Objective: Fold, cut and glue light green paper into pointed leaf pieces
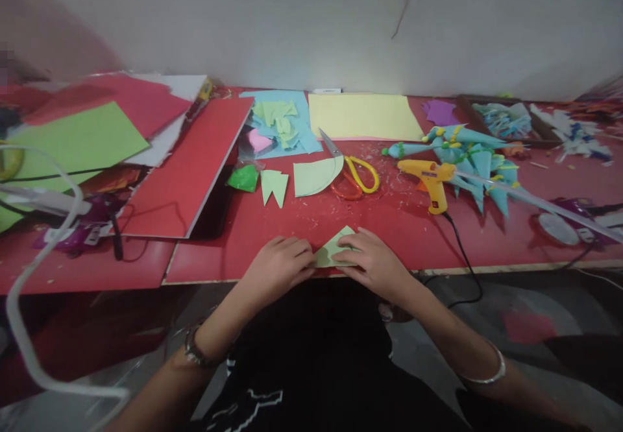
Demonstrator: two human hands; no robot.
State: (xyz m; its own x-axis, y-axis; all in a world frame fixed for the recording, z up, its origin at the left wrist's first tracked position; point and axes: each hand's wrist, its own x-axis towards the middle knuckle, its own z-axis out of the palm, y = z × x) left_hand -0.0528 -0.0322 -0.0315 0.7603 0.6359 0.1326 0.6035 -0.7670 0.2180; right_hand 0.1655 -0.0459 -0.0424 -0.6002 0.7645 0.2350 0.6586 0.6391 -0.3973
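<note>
A light green piece of paper (335,248) lies at the front edge of the red table, between my two hands. My left hand (285,262) has its fingers closed on the paper's left corner. From the other side, my right hand (372,260) grips the right part, its fingers bent over the sheet and hiding some of it. Just beyond are a curved light green paper piece (314,178), scissors (360,176) with yellow and red handles, and a notched green paper piece (274,187).
A yellow glue gun (431,179) with a glue stick and black cord lies right, before several blue paper cones (479,159). Yellow sheets (365,116) lie at the back, a red board (195,166) to the left. A white cable (29,328) hangs in the left foreground.
</note>
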